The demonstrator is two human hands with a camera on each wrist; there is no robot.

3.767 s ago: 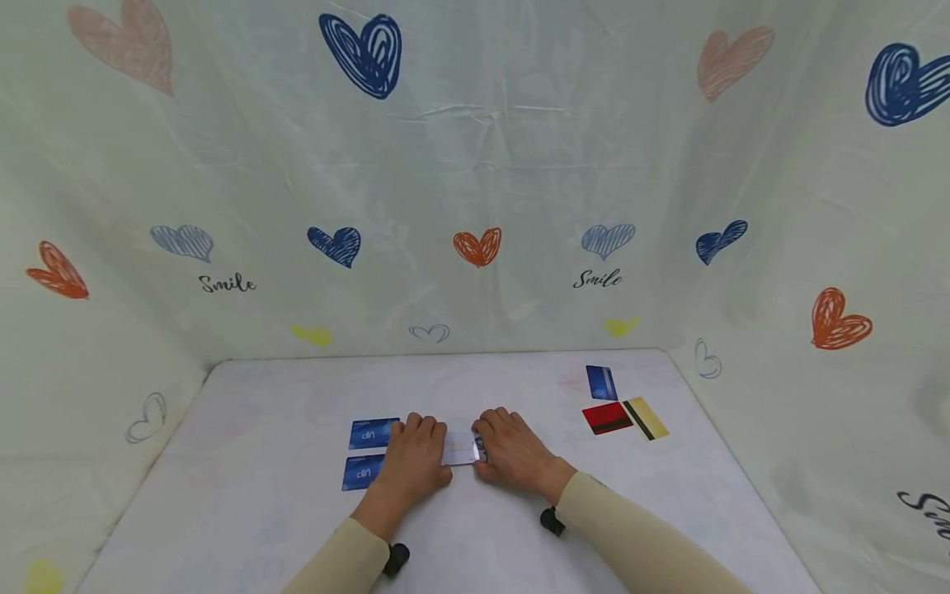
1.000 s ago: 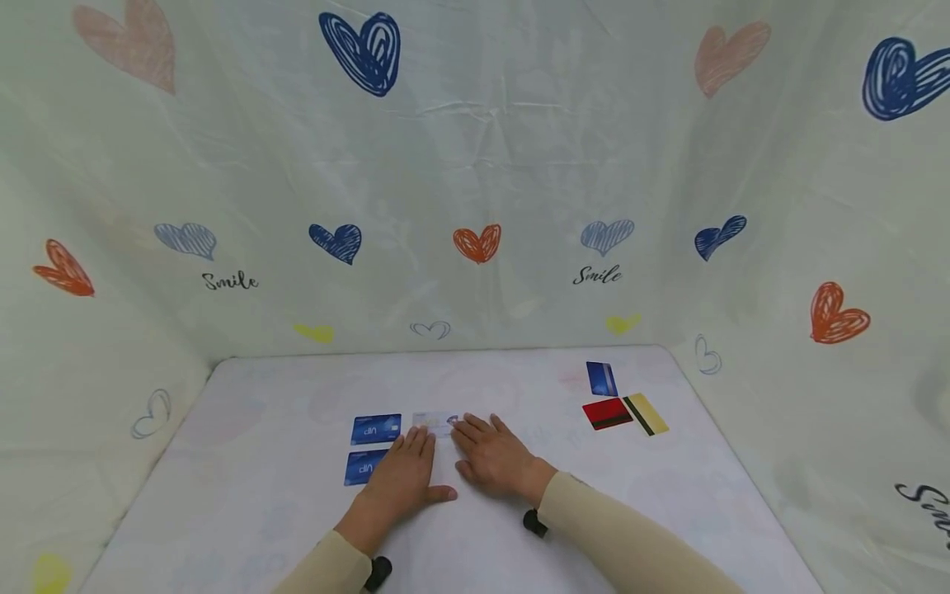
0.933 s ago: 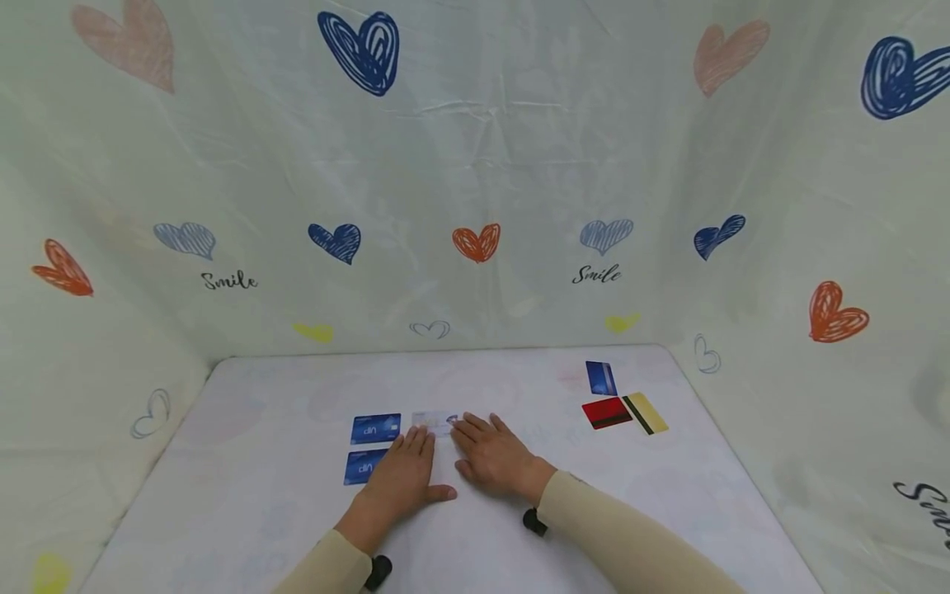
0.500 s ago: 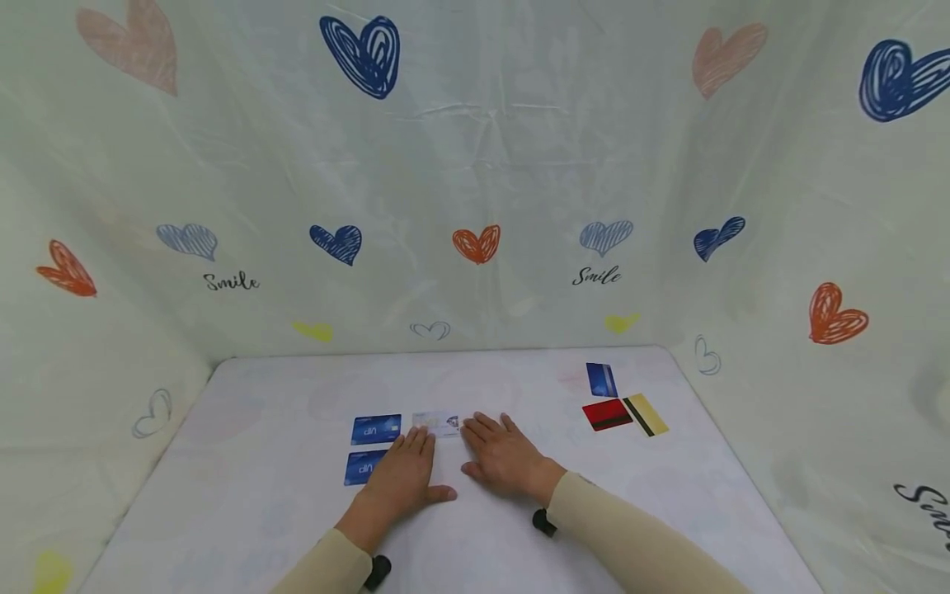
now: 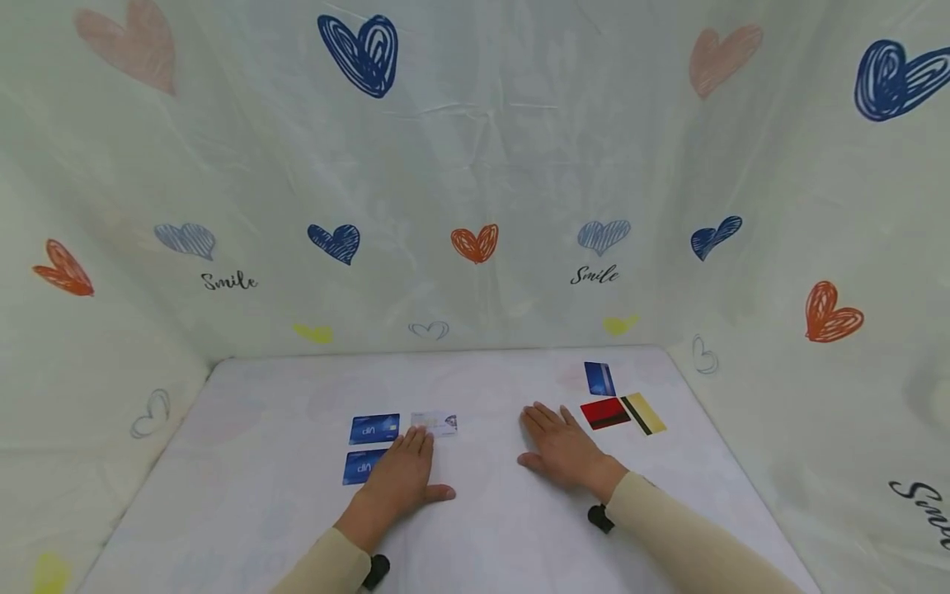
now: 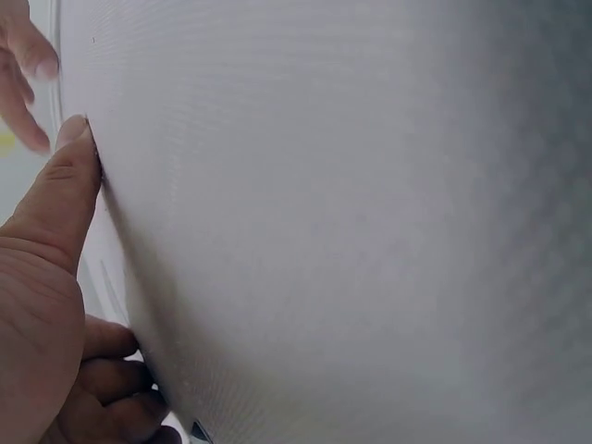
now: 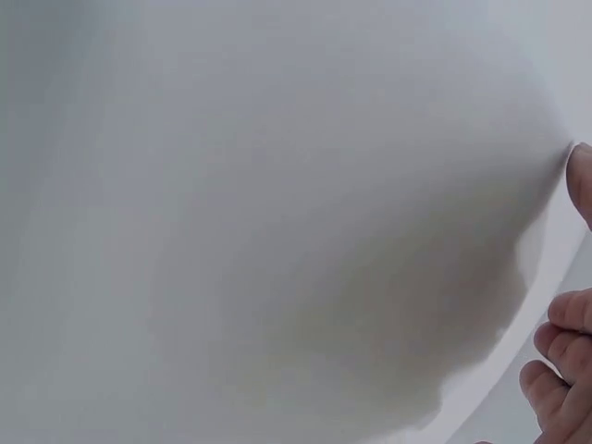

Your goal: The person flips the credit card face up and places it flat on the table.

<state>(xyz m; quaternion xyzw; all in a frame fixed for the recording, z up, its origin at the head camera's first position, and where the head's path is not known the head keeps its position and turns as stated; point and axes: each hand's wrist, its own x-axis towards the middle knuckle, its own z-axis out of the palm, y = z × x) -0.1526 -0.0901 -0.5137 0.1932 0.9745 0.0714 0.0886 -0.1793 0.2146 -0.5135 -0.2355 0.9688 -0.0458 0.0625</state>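
A pale white card (image 5: pixel 435 423) lies flat on the counter (image 5: pixel 475 528), touching the flat, open left hand's (image 5: pixel 401 478) fingertips; the right hand (image 5: pixel 562 450) rests open, holding nothing.

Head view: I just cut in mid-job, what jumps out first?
Two flat hands on the white table: the left hand beside two blue cards and a pale card, the right hand just short of a red card, a yellow card and a blue striped card at far right.
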